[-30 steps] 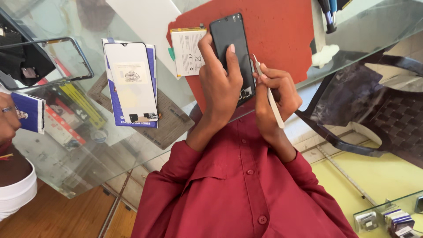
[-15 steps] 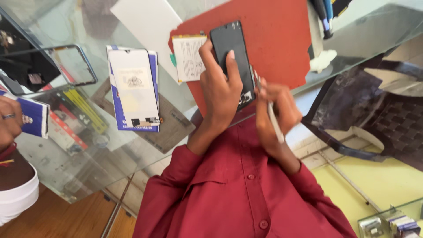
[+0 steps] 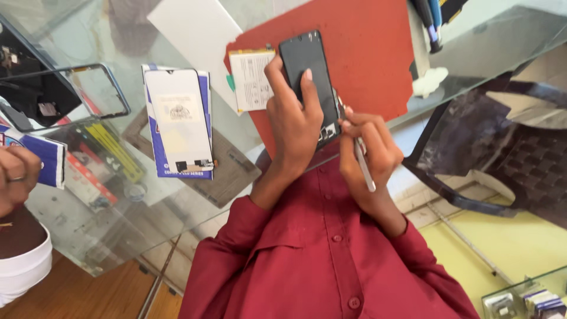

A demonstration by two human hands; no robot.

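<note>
1. Fingers of the left hand [image 3: 295, 127] wrap around a dark phone [image 3: 308, 74], the grip closed on its lower half with fingertips pressed across the face.
2. Phone sits tilted over a red mat [image 3: 366, 53], its top end pointing away from the person.
3. Right hand [image 3: 369, 153] pinches a thin white tool [image 3: 363, 168], grip closed on it, tip at the phone's right edge near the bottom corner.
4. Just left of the phone lies a white battery [image 3: 251, 80], partly on the mat.
5. Further left on the glass surface [image 3: 88, 41] rests a white and blue box [image 3: 180, 121]; beyond it lies an empty dark phone frame [image 3: 112, 88].
6. Another person's hand [image 3: 15, 177] holds a blue and white packet [image 3: 50, 159] at the left edge.
7. Red shirt sleeves [image 3: 236, 248] fill the lower view; a dark plastic chair [image 3: 508, 147] stands to the right.
</note>
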